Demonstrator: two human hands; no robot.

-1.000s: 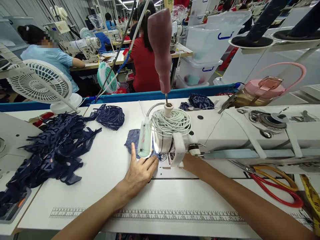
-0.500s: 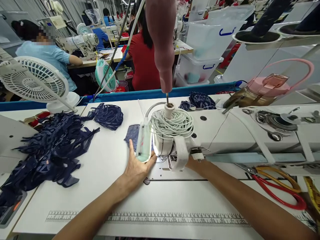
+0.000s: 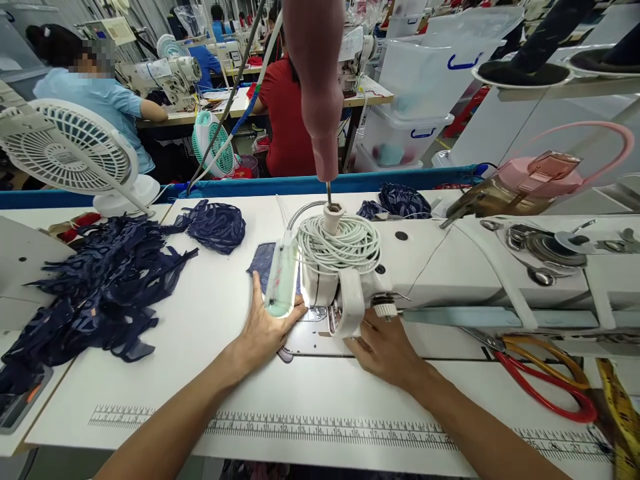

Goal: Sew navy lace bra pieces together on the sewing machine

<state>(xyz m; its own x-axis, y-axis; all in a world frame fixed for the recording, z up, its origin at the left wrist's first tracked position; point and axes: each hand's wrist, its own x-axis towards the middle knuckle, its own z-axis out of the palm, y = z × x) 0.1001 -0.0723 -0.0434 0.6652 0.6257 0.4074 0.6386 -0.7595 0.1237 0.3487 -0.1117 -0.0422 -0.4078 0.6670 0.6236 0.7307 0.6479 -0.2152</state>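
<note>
My left hand (image 3: 265, 328) lies on the table with thumb and index finger spread apart. Its fingers touch a small dark blue piece of sheer fabric (image 3: 261, 259), which runs behind a pale green translucent strip (image 3: 281, 280) on the sewing machine head. At the right of the needle area is my right hand (image 3: 389, 350), low on the bed. Its fingertips are partly hidden by the white lever (image 3: 349, 303), so their grip does not show. The white sewing machine (image 3: 440, 257) carries a coil of pale cord (image 3: 339, 243) on top.
Dark blue fabric strips (image 3: 100, 293) spread over the left side, beside a rolled bundle (image 3: 217, 227). Scissors (image 3: 545, 380) with red and orange handles lie at right, near a yellow tape measure (image 3: 617, 407). A white fan (image 3: 85, 147) and a pink-lidded bottle (image 3: 537, 177) stand behind.
My right hand has come out from behind the machine head and now shows beside the lever. My left hand remains spread at the fabric. The view has shifted slightly.
</note>
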